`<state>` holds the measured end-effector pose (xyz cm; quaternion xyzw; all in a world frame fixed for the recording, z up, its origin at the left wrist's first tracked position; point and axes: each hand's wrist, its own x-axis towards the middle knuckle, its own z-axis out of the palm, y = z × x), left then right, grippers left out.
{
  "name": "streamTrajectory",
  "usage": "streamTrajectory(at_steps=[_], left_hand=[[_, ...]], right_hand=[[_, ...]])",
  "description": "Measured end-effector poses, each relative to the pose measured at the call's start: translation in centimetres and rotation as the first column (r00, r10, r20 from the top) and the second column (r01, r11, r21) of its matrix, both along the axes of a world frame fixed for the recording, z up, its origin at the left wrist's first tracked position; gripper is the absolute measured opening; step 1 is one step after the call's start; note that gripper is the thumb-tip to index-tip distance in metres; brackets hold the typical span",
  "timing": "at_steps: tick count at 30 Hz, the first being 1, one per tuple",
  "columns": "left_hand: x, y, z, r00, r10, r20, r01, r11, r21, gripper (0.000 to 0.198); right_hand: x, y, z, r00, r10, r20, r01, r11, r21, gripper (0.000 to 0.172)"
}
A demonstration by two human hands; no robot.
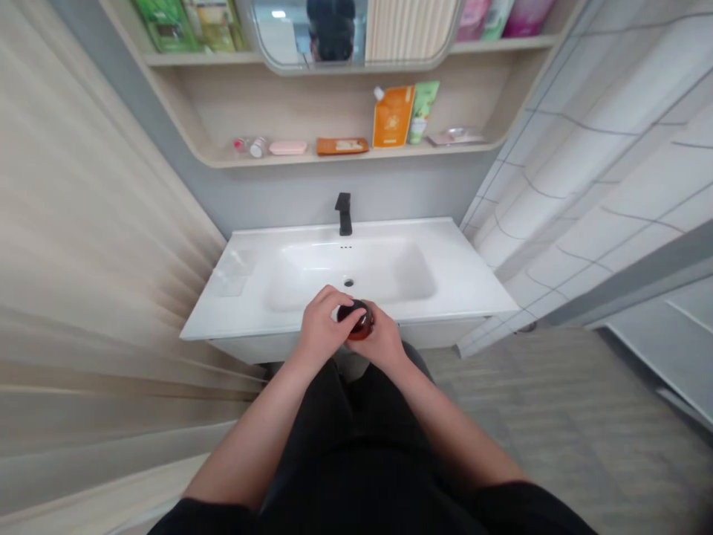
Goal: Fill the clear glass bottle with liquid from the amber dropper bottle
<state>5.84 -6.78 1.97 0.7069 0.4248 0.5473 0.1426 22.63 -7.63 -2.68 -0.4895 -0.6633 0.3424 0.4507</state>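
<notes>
Spanning the wall before me, a pale, round-cornered shelf unit hangs over a glossy white counter with a rectangular white basin sunk into it. At its front edge stands the person, both hands gathered at the middle, clamped on one thing. From the left, the left hand reaches over, fingers and thumb gripping a round black lid; from the right, the right hand wraps the side of the reddish-brown jar beneath. So the jar sits between the palms, equally near both, lid turned upward, its axis running down; how deep it goes, I can't tell. Its contents are hidden under the lid. Above, the lower shelf bears an upright orange pouch, a pale green tube and, smallest, a little white-capped bottle, their insides unseen too.
</notes>
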Motion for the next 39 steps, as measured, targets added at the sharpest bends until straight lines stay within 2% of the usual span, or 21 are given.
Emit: streamTrajectory(at_steps=[3, 5, 7, 9, 12, 14, 16, 19, 22, 24, 27, 31, 36, 39], left_hand=[[0.0, -0.3, 0.2, 0.998, 0.048, -0.026, -0.048, 0.999, 0.009, 0.012], [-0.1, -0.5, 0.4, 0.998, -0.049, -0.043, 0.048, 0.999, -0.019, 0.003], [-0.6, -0.5, 0.6, 0.98, -0.188, -0.058, 0.183, 0.98, -0.079, 0.019], [-1.3, -0.4, 0.8, 0.965, -0.259, -0.049, 0.249, 0.957, -0.152, 0.032], [-2.5, 0.1, 1.0, 0.945, -0.316, 0.086, 0.328, 0.911, -0.252, 0.053], [-3.0, 0.3, 1.0, 0.895, -0.393, 0.212, 0.44, 0.855, -0.273, 0.052], [-3.3, 0.5, 1.0, 0.867, -0.431, 0.251, 0.49, 0.832, -0.261, 0.054], [-3.1, 0.5, 0.9, 0.89, -0.392, 0.232, 0.443, 0.863, -0.242, 0.052], [-2.9, 0.6, 0.7, 0.859, -0.397, 0.324, 0.481, 0.842, -0.242, 0.039], [-2.8, 0.5, 0.5, 0.848, -0.412, 0.334, 0.497, 0.836, -0.232, 0.042], [-2.7, 0.2, 0.1, 0.897, -0.342, 0.281, 0.412, 0.877, -0.248, 0.046], [-2.8, 0.0, -0.1, 0.903, -0.235, 0.36, 0.354, 0.881, -0.313, 0.041], [-2.9, -0.5, 0.0, 0.921, -0.259, 0.291, 0.344, 0.891, -0.296, 0.041], [-2.8, -0.5, -0.3, 0.951, -0.142, 0.276, 0.24, 0.899, -0.366, 0.041]], right_hand=[[-0.1, -0.3, 0.4, 0.999, 0.004, 0.032, -0.004, 1.0, -0.004, 0.066], [-0.1, -0.4, 0.6, 0.999, 0.01, 0.033, -0.009, 1.0, -0.018, 0.067], [0.0, -0.4, 0.6, 1.0, 0.014, 0.029, -0.013, 1.0, -0.023, 0.068], [0.2, -0.5, 0.5, 0.999, 0.024, 0.023, -0.023, 0.999, -0.022, 0.068], [0.6, -0.6, 0.5, 0.998, 0.064, 0.006, -0.064, 0.998, -0.026, 0.071], [0.7, -0.7, 0.5, 0.996, 0.088, 0.001, -0.088, 0.996, -0.023, 0.077], [0.8, -0.8, 0.7, 0.995, 0.1, 0.003, -0.1, 0.995, -0.022, 0.079], [1.0, -0.9, 0.9, 0.994, 0.109, 0.003, -0.109, 0.994, -0.022, 0.077], [1.1, -0.9, 1.2, 0.991, 0.134, -0.021, -0.135, 0.991, -0.025, 0.081], [1.1, -0.9, 1.3, 0.987, 0.155, -0.041, -0.157, 0.987, -0.037, 0.081], [1.1, -0.8, 1.5, 0.986, 0.164, -0.042, -0.166, 0.985, -0.049, 0.077], [1.1, -0.6, 1.6, 0.98, 0.191, -0.049, -0.192, 0.981, -0.03, 0.084], [0.4, -0.6, 1.5, 0.99, 0.138, 0.039, -0.137, 0.99, -0.03, 0.079], [-0.1, -0.4, 1.3, 0.988, 0.142, 0.061, -0.14, 0.989, -0.046, 0.075]])
